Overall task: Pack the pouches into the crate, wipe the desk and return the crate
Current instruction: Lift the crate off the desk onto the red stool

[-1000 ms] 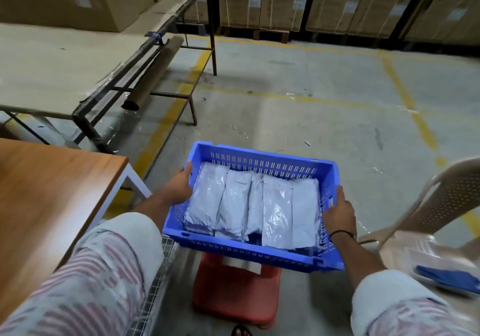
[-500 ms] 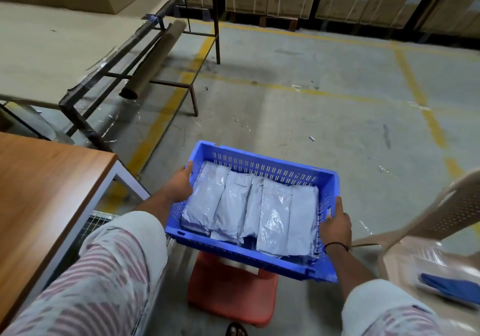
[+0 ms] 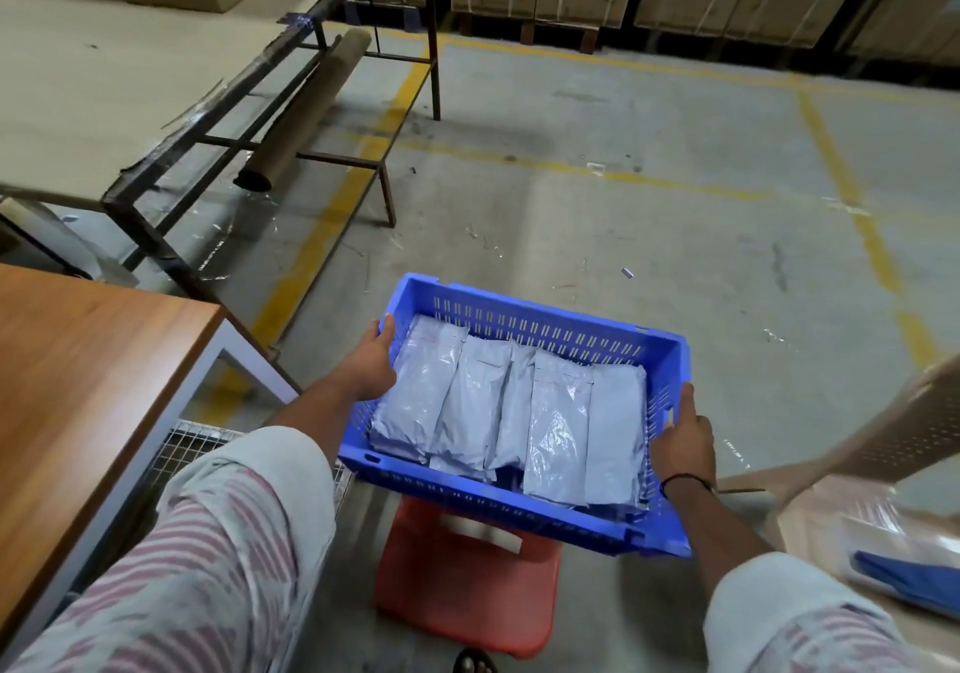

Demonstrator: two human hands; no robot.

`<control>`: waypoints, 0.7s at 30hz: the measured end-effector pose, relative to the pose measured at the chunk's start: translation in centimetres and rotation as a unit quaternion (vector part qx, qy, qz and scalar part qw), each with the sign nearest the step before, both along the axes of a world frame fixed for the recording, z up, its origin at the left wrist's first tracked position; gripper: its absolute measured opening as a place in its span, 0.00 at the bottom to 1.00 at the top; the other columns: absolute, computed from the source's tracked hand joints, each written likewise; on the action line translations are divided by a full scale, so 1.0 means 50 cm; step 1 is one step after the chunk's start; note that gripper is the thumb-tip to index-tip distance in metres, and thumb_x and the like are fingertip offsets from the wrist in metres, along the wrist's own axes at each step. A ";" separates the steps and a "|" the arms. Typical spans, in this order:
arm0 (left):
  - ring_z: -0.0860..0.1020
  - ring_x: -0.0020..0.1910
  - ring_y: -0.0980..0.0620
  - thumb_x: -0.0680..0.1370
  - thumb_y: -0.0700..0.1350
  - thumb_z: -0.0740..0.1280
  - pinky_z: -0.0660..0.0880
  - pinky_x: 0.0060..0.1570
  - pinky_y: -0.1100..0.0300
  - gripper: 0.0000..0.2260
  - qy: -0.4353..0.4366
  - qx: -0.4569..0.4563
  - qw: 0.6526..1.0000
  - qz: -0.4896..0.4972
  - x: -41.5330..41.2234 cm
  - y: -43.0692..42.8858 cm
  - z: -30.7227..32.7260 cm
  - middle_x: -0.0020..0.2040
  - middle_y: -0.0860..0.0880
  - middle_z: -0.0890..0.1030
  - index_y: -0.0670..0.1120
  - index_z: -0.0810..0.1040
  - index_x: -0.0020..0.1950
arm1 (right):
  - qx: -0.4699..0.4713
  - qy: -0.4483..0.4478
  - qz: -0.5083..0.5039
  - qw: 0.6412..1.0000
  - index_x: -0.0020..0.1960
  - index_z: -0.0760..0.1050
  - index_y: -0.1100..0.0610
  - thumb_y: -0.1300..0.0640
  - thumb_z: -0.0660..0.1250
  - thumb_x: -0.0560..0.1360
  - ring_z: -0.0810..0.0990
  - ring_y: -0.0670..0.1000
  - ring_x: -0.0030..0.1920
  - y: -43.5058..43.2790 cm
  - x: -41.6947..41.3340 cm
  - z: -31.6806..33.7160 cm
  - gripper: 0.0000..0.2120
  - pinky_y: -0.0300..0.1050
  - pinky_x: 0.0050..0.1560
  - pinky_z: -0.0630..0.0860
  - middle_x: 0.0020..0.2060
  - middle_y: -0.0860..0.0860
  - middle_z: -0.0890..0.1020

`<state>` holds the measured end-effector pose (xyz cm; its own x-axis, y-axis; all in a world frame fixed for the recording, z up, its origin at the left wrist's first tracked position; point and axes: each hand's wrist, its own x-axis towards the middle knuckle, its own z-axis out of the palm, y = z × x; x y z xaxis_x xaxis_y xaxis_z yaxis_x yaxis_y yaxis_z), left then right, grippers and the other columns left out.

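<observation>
I hold a blue slotted crate (image 3: 545, 324) in the air over the concrete floor, above a red stool (image 3: 467, 594). Several silver-grey pouches (image 3: 514, 412) lie side by side inside it and fill most of the bottom. My left hand (image 3: 371, 363) grips the crate's left wall, thumb over the rim. On the right wall my right hand (image 3: 680, 438) does the same, a black band at its wrist. The brown wooden desk (image 3: 88, 386) is at my left, apart from the crate.
A beige plastic chair (image 3: 883, 443) stands at the right with a blue cloth (image 3: 914, 579) on its seat. A long metal-framed table (image 3: 104, 100) with a cardboard tube (image 3: 306, 111) under it runs along the left. Stacked cartons line the back. A wire rack (image 3: 192, 443) sits under the desk.
The crate, held in both hands, has drifted slightly right and lower in view as my head tilts down. Both grips are unchanged.
</observation>
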<state>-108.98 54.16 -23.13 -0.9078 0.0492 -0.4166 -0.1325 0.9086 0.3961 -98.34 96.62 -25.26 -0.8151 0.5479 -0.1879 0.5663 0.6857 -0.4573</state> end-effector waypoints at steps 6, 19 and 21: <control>0.61 0.78 0.40 0.78 0.33 0.61 0.68 0.69 0.50 0.41 -0.032 -0.004 0.999 -0.007 0.002 -0.005 -0.001 0.82 0.45 0.39 0.48 0.39 0.83 | -0.046 -0.033 0.020 0.998 0.82 0.47 0.46 0.64 0.58 0.81 0.74 0.62 0.45 0.029 -0.032 0.015 0.35 0.53 0.47 0.72 0.53 0.66 0.75; 0.75 0.66 0.37 0.76 0.36 0.61 0.76 0.59 0.48 0.43 -0.053 -0.124 0.988 -0.072 0.060 -0.017 0.022 0.82 0.48 0.36 0.51 0.37 0.82 | 0.011 -0.082 0.066 0.994 0.81 0.41 0.56 0.65 0.64 0.75 0.78 0.66 0.50 -0.008 0.042 0.019 0.43 0.54 0.50 0.74 0.66 0.64 0.65; 0.75 0.65 0.37 0.76 0.36 0.61 0.76 0.59 0.47 0.42 -0.049 -0.129 0.988 -0.067 0.073 -0.014 0.031 0.82 0.47 0.37 0.50 0.39 0.83 | 0.011 -0.095 0.068 0.993 0.81 0.41 0.57 0.63 0.66 0.75 0.76 0.67 0.55 -0.010 0.042 0.020 0.44 0.56 0.56 0.75 0.68 0.63 0.64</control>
